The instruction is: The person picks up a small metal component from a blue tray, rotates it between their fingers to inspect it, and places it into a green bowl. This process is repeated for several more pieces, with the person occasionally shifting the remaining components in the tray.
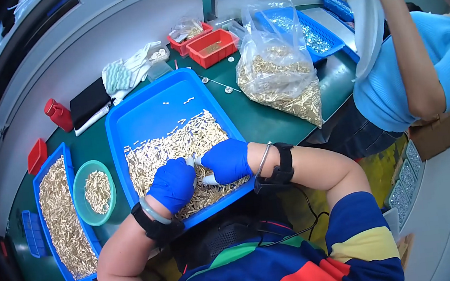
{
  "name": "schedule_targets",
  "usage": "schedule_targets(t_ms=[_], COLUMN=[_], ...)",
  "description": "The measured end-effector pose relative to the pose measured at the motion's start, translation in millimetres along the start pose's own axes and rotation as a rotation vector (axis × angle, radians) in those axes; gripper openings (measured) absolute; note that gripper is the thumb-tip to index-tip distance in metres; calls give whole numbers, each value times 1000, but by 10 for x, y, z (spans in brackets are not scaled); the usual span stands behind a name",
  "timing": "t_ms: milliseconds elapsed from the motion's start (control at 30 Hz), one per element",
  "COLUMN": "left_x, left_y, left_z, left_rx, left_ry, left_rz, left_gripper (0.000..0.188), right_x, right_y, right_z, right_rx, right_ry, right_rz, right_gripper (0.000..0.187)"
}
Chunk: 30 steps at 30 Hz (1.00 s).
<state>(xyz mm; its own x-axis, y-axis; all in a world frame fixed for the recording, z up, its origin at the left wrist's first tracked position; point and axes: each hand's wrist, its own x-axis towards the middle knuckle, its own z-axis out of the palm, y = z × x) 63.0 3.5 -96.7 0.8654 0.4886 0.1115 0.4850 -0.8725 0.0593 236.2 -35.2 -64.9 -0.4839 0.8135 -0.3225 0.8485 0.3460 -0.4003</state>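
A big blue tray (146,102) holds a heap of small brass-coloured metal pieces (167,147). Over the near part of this heap, my left hand (172,185) and my right hand (224,161) come together, both in blue gloves with whitish coverings on some fingertips. The fingers of each hand are closed, and their tips meet or nearly meet. Whatever sits between them is too small and covered to make out. A few loose pieces (189,100) lie apart on the tray's bare far end.
To the left stand a green bowl (79,199) and a long blue tray (93,241), both holding similar pieces. A clear bag of pieces (279,81), red bins (213,58) and a blue basket (331,48) sit beyond. A co-worker in a light-blue top (427,67) stands at right.
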Motion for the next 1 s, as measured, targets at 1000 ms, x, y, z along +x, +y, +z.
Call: schedule_targets(t_ms=[1000], left_x=[-112], left_y=[-157], left_z=[-273], left_rx=[-1501], left_ry=[598], left_rz=[-452], left_gripper=[25], right_x=[419], right_y=[-154], right_z=[-43], right_rx=[1009], right_ry=[560], right_rz=[-209], right_gripper=[20])
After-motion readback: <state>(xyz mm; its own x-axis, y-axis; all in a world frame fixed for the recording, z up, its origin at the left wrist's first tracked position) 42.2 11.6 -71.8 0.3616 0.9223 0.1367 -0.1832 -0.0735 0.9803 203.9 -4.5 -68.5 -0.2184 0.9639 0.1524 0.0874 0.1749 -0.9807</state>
